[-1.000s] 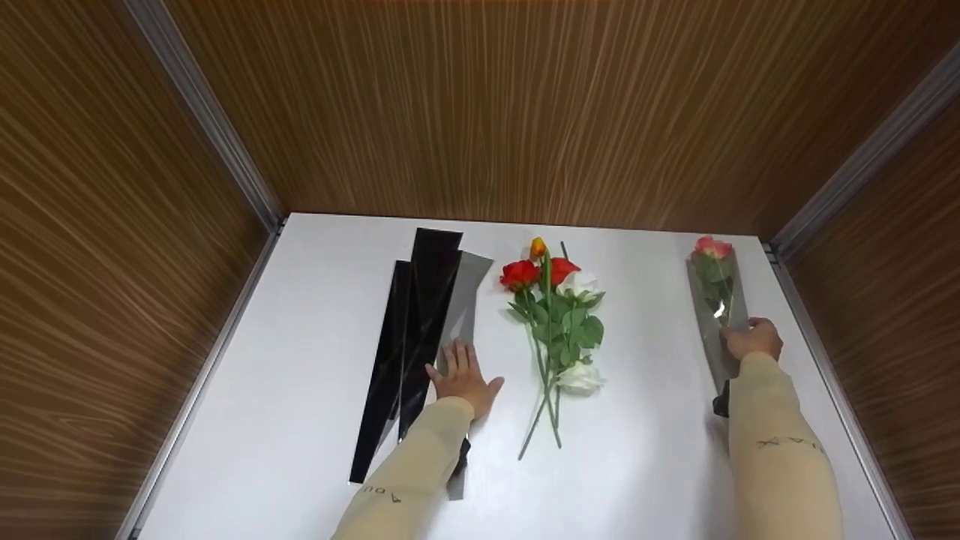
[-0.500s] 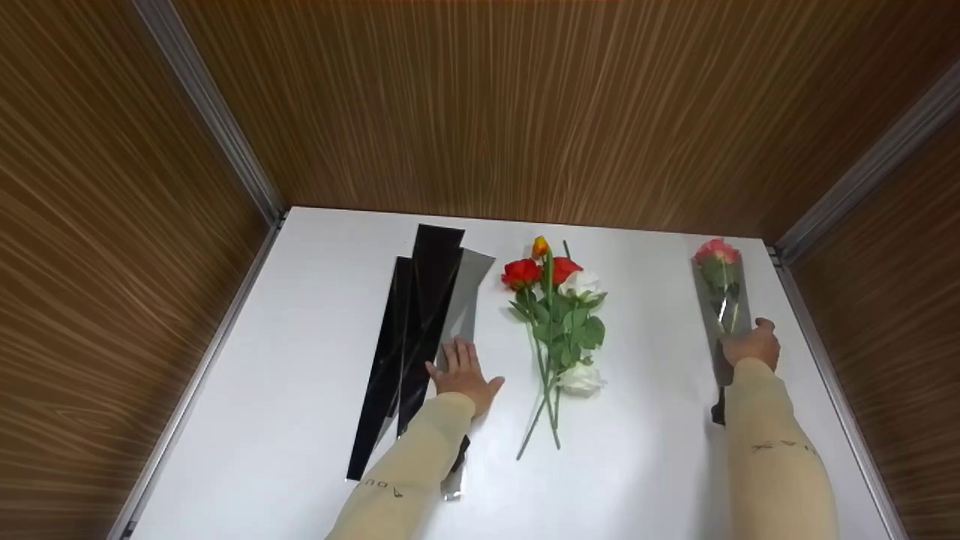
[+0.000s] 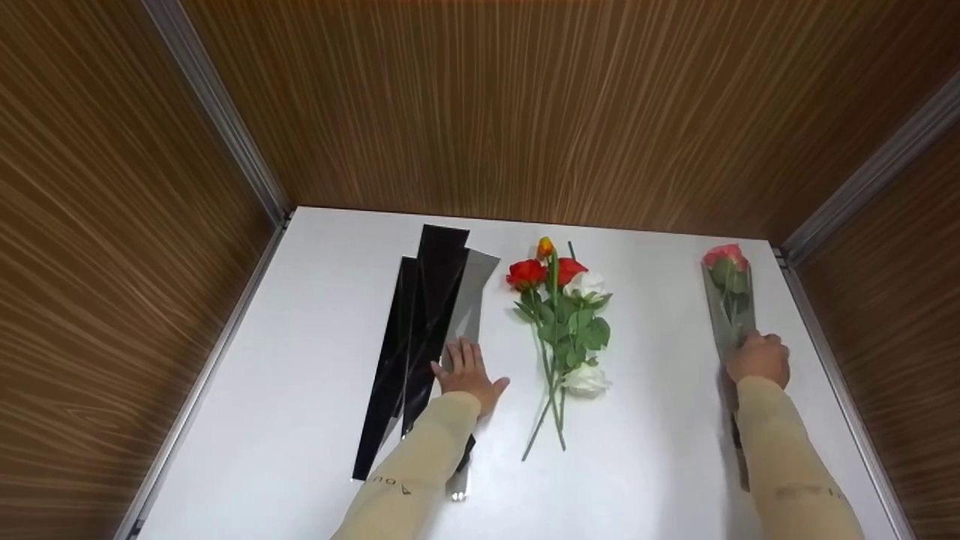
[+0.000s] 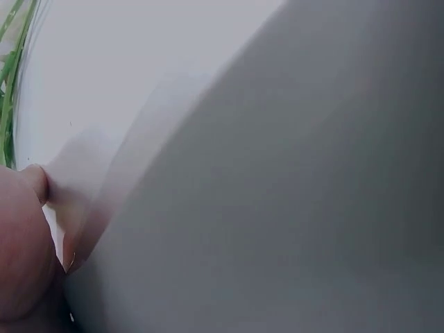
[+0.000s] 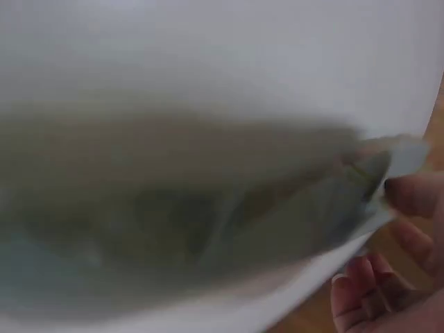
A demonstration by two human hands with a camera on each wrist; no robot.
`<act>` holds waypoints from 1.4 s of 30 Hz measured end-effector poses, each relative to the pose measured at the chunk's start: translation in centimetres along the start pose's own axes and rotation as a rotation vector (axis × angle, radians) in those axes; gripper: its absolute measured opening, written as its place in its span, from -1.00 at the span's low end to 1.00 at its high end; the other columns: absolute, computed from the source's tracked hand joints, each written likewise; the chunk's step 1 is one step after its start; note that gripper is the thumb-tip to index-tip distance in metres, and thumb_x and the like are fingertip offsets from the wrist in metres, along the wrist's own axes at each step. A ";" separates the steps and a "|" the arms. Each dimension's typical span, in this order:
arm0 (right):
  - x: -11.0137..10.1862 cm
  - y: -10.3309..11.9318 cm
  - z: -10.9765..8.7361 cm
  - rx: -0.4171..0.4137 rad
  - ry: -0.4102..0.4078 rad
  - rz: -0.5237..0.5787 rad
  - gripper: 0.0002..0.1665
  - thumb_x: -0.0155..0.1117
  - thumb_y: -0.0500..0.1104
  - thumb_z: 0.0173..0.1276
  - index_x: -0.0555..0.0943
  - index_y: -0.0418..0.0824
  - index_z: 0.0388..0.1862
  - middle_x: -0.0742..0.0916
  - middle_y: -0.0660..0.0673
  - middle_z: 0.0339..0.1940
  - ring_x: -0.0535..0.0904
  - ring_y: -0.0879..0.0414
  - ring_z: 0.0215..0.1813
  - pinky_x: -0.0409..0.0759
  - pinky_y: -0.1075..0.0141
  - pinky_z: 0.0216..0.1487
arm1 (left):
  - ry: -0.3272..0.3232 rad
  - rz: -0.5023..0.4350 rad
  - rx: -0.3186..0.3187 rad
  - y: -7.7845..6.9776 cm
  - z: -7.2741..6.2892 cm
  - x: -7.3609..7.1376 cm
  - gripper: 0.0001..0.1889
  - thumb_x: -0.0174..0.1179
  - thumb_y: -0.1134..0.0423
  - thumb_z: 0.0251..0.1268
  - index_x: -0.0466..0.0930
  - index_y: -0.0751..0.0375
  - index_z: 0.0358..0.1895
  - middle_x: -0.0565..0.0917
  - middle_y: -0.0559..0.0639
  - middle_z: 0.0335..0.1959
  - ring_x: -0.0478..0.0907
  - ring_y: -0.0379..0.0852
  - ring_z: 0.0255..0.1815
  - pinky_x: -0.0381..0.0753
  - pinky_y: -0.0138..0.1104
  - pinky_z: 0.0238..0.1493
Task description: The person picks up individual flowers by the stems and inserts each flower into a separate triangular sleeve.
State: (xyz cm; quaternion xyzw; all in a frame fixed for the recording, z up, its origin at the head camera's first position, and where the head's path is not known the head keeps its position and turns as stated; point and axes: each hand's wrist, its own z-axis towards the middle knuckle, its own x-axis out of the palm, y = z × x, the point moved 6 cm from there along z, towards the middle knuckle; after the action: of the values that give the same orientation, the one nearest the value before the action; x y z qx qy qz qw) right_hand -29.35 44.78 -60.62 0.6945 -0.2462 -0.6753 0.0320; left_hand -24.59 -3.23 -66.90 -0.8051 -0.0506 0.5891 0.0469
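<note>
My left hand (image 3: 469,381) lies with fingers spread on a grey see-through flower sleeve (image 3: 466,300). That sleeve is partly under several black flower sleeves (image 3: 435,289). At the table's right side, my right hand (image 3: 759,361) grips a grey see-through sleeve (image 3: 716,304) with a pink rose (image 3: 726,257) in it. The bloom points to the far edge, and the sleeve's narrow end runs beside my forearm. In the right wrist view, a thumb and fingertips (image 5: 413,194) are at the blurred sleeve's edge. The left wrist view shows mostly grey film (image 4: 263,180) and part of a hand.
Between my hands lies a bunch of loose flowers: red blooms (image 3: 526,274), white blooms (image 3: 586,380), an orange bud (image 3: 545,247) and crossed green stems (image 3: 551,405). Wood-grain panels (image 3: 480,112) enclose the white table (image 3: 285,360) at the back and sides.
My right hand has slid a little toward me along the sleeve, and the pink rose has shifted slightly nearer. The left hand stays in place. The head view has shifted slightly.
</note>
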 end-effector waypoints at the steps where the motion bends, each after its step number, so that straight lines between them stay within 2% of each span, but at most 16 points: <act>1: 0.1 0.3 -0.8 -0.034 0.015 -0.040 -0.56 -0.02 -0.23 0.35 0.48 -0.54 0.07 0.51 -0.60 -0.08 0.46 -0.50 -0.06 0.49 -0.21 -0.20 | 0.007 -0.005 0.003 -0.1 -0.1 0.1 0.00 -0.29 -0.48 0.29 -0.27 0.18 0.55 -0.28 0.16 0.56 -0.34 0.21 0.53 -0.11 0.31 0.32; 4: 0.8 0.8 -3.3 -0.094 0.109 -0.101 -0.59 -0.03 -0.17 0.39 0.56 -0.55 -0.17 0.61 -0.55 -0.30 0.56 -0.40 -0.34 0.51 -0.07 -0.49 | 0.010 -0.021 0.009 -0.3 -0.3 0.3 0.00 -0.27 -0.47 0.29 -0.25 0.19 0.55 -0.28 0.17 0.56 -0.33 0.22 0.53 -0.12 0.32 0.31; 7: 1.4 0.9 -5.1 -0.096 0.178 -0.109 -0.53 -0.05 -0.12 0.43 0.55 -0.58 -0.23 0.62 -0.56 -0.34 0.58 -0.38 -0.39 0.51 -0.04 -0.53 | 0.002 -0.010 0.006 -0.2 -0.1 0.3 0.00 -0.29 -0.49 0.29 -0.25 0.19 0.55 -0.28 0.17 0.56 -0.34 0.21 0.53 -0.12 0.31 0.32; 9: 1.6 1.0 -5.6 -0.110 0.184 -0.119 -0.50 -0.06 -0.12 0.43 0.55 -0.61 -0.24 0.62 -0.59 -0.32 0.57 -0.43 -0.35 0.53 -0.09 -0.48 | -0.002 -0.002 0.003 -0.1 0.2 0.4 0.01 -0.31 -0.49 0.28 -0.26 0.18 0.55 -0.29 0.16 0.56 -0.34 0.20 0.53 -0.12 0.30 0.32; 13: 1.8 1.0 -5.5 -0.137 0.160 -0.125 -0.47 -0.06 -0.13 0.45 0.52 -0.68 -0.24 0.59 -0.63 -0.28 0.55 -0.51 -0.25 0.54 -0.19 -0.31 | 0.022 -0.011 -0.007 0.1 0.7 0.7 0.01 -0.33 -0.50 0.28 -0.32 0.18 0.54 -0.34 0.15 0.56 -0.40 0.19 0.53 -0.17 0.31 0.33; 16: 1.9 0.8 -4.9 -0.140 0.148 -0.133 -0.45 -0.03 -0.12 0.45 0.48 -0.71 -0.19 0.57 -0.65 -0.26 0.54 -0.52 -0.22 0.53 -0.20 -0.26 | 0.039 -0.026 -0.010 0.1 0.8 0.7 0.01 -0.32 -0.49 0.29 -0.34 0.17 0.54 -0.37 0.15 0.55 -0.43 0.19 0.53 -0.21 0.31 0.32; 25: 2.0 0.8 -3.8 -0.135 0.103 -0.158 -0.42 -0.01 -0.09 0.41 0.48 -0.73 -0.21 0.54 -0.63 -0.36 0.54 -0.48 -0.33 0.53 -0.14 -0.43 | 0.038 -0.015 -0.009 0.0 0.6 0.6 0.01 -0.34 -0.50 0.28 -0.34 0.16 0.54 -0.38 0.14 0.55 -0.44 0.18 0.53 -0.18 0.30 0.33; 29: 2.3 0.8 -4.0 -0.131 0.100 -0.160 -0.40 -0.03 -0.09 0.43 0.45 -0.75 -0.17 0.50 -0.63 -0.30 0.50 -0.51 -0.25 0.53 -0.18 -0.39 | 0.032 -0.011 -0.018 0.1 0.6 0.8 0.02 -0.33 -0.51 0.27 -0.36 0.16 0.54 -0.39 0.14 0.55 -0.44 0.18 0.53 -0.19 0.29 0.33; 33: 2.6 0.8 -4.3 -0.113 0.077 -0.171 -0.37 -0.03 -0.07 0.44 0.43 -0.76 -0.11 0.46 -0.67 -0.17 0.42 -0.54 -0.10 0.47 -0.25 -0.23 | 0.025 -0.004 -0.022 0.1 0.6 0.9 0.03 -0.33 -0.51 0.26 -0.36 0.15 0.54 -0.39 0.14 0.55 -0.44 0.17 0.53 -0.19 0.30 0.33; 37: 2.8 1.4 -4.7 -0.089 0.042 -0.139 -0.30 0.02 -0.04 0.43 0.27 -0.73 0.11 0.36 -0.69 -0.01 0.29 -0.57 0.02 0.32 -0.32 -0.04 | 0.025 0.007 -0.023 0.1 0.6 1.0 0.02 -0.35 -0.52 0.26 -0.37 0.15 0.54 -0.40 0.13 0.55 -0.45 0.16 0.53 -0.21 0.29 0.34; 42: 2.9 4.1 -5.1 -0.145 0.037 -0.095 -0.16 0.07 -0.01 0.42 0.05 -0.58 0.39 0.25 -0.67 0.20 0.15 -0.59 0.19 0.14 -0.37 0.15 | 0.023 -0.009 -0.017 0.2 0.7 1.0 0.02 -0.36 -0.51 0.26 -0.39 0.15 0.54 -0.42 0.12 0.55 -0.47 0.15 0.53 -0.23 0.28 0.34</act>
State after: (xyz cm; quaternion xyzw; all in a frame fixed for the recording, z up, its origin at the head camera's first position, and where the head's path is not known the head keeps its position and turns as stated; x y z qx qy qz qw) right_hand -25.78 38.57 -61.35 0.7138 -0.1628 -0.6789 0.0545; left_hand -24.95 -3.30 -68.10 -0.8119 -0.0588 0.5792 0.0432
